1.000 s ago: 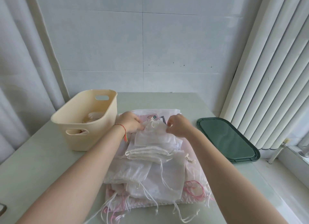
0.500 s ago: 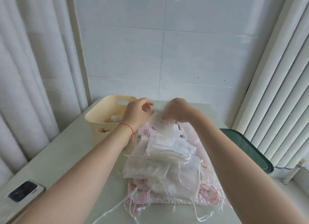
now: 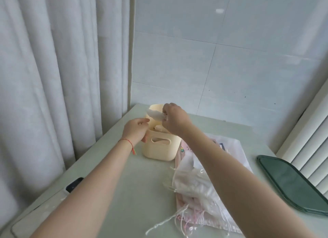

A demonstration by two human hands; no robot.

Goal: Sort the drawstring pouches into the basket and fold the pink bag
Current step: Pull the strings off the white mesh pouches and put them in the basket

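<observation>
A cream plastic basket (image 3: 160, 150) with cut-out handles stands on the pale green table. Over its opening my right hand (image 3: 174, 119) pinches a small white drawstring pouch (image 3: 155, 114). My left hand (image 3: 135, 131) hovers at the basket's left rim, fingers loosely curled, holding nothing. A pale pouch lies inside the basket. To the right, a heap of white mesh drawstring pouches (image 3: 197, 186) lies on the pink bag (image 3: 182, 150), partly hidden by my right forearm. Loose cords trail off the heap's near end.
A dark green tray (image 3: 291, 182) lies at the table's right edge beside vertical blinds. A black phone (image 3: 74, 184) sits at the near left edge. White curtains hang on the left, and a tiled wall stands behind the table.
Both hands left the heap and moved left to the basket; my right hand carried one white pouch over its opening. The view swung left and up.
</observation>
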